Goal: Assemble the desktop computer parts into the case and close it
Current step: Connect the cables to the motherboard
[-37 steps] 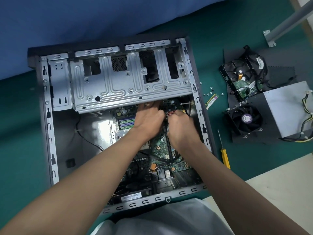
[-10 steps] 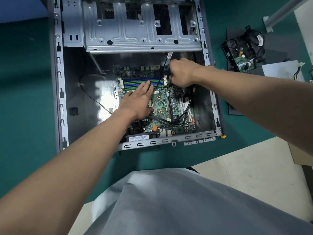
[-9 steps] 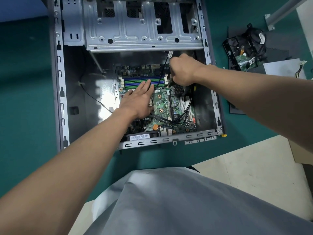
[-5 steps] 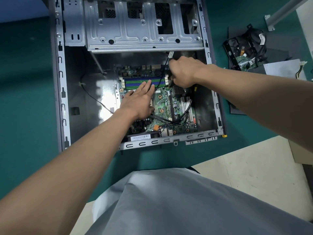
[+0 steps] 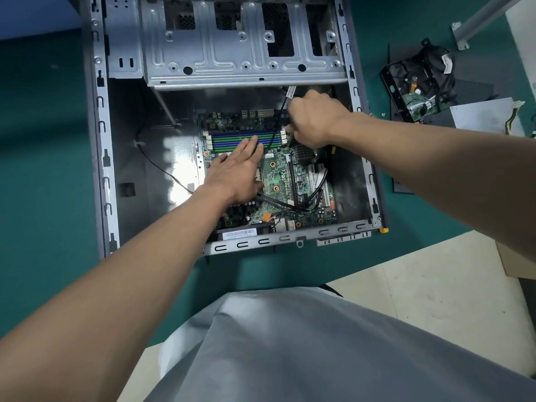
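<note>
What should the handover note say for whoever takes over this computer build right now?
Left hand: open, flat on the green motherboard.
Right hand: curled at the board's upper right, beside a thin black cable; its grip is hidden.
Done: motherboard sits in the open grey metal case.
To do: black-bracketed hard drive and grey metal box with wires lie outside on the right; case unclosed.

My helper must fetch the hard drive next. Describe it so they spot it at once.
Look right of the computer case, on the dark sheet. The hard drive sits in a black bracket under black cables. Unlike the grey power supply beside it, it shows a green circuit board.
</note>
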`<state>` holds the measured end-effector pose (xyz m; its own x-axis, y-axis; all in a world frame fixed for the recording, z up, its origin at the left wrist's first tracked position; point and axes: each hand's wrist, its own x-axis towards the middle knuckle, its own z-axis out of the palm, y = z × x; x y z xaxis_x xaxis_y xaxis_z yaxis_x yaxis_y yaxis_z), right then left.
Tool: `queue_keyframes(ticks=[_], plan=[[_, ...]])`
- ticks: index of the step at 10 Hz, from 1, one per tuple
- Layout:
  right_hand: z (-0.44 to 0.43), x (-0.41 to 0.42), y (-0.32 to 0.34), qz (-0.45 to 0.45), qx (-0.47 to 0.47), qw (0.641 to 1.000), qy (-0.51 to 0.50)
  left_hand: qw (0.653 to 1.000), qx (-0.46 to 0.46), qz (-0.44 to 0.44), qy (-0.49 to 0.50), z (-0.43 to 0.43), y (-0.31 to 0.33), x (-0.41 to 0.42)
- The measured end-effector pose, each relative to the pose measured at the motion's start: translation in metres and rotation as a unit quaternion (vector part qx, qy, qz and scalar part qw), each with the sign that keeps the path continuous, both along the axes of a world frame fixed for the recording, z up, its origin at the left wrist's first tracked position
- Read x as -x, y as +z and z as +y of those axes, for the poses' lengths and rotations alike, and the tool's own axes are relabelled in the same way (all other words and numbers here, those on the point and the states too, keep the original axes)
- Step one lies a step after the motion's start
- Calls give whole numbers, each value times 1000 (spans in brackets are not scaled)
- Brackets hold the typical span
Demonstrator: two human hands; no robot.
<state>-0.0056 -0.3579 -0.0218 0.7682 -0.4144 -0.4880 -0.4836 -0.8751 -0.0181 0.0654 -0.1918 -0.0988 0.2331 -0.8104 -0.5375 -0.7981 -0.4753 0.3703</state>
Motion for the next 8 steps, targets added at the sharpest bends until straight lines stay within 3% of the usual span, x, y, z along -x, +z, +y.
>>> queue_keyframes(ticks=[2,4,6,8], plan=[[-3,-3,-1,67,0,998,13,1000,1,-1,0,0,0,0],[-1,-2,-3,13,43,999,2,1000,2,-4,-2,0,0,-1],[0,-5,-1,73,27,997,29,1000,0,-7,-5,0,-2,0],[3,-4,-4,25,85,995,52,1000,2,-5,-2,0,-3,-1]])
